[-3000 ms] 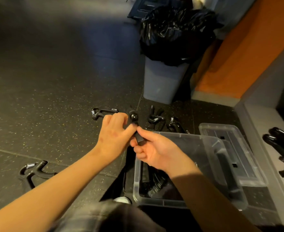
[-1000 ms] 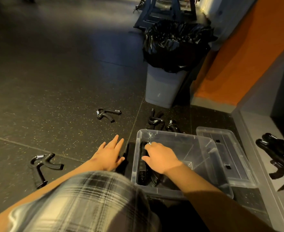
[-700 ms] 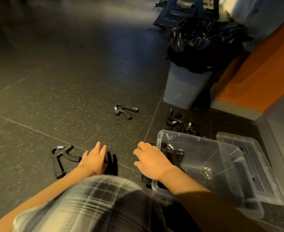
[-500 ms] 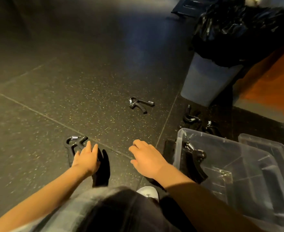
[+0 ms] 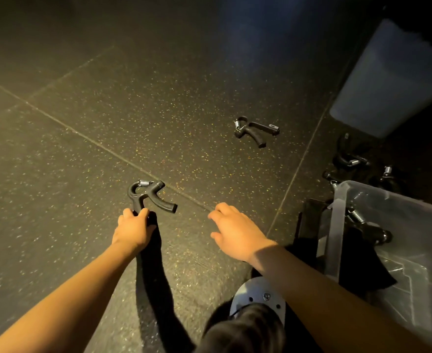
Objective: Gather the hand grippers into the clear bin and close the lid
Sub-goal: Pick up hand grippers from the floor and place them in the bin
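Step in hand: one more gripper is being picked up from the floor, as judged from the grasp; the gathering is only partly done
Left hand (image 5: 133, 231): its fingers (image 5: 136, 214) are curled round the lower handle of the nearest black plastic hand gripper with a steel coil spring (image 5: 148, 197), which appears to lie on the dark speckled rubber floor (image 5: 108, 110)
Right hand (image 5: 235, 233): held over the floor between that gripper and the bin, fingers loosely spread, nothing gripped
Clear plastic bin (image 5: 337, 225): at the right edge, open at the top; a stored black gripper (image 5: 367, 230) is seen inside; no lid can be made out
Left to gather: a second black hand gripper (image 5: 255, 131) lies well apart, farther out; a dark cluster of further grippers (image 5: 350, 159) lies just beyond the bin, near a pale grey waste bin (image 5: 388, 85)
Next move: the gripped one is to be lifted, carried right over the bin's rim and released; a firm hold is called for, since only one handle is held
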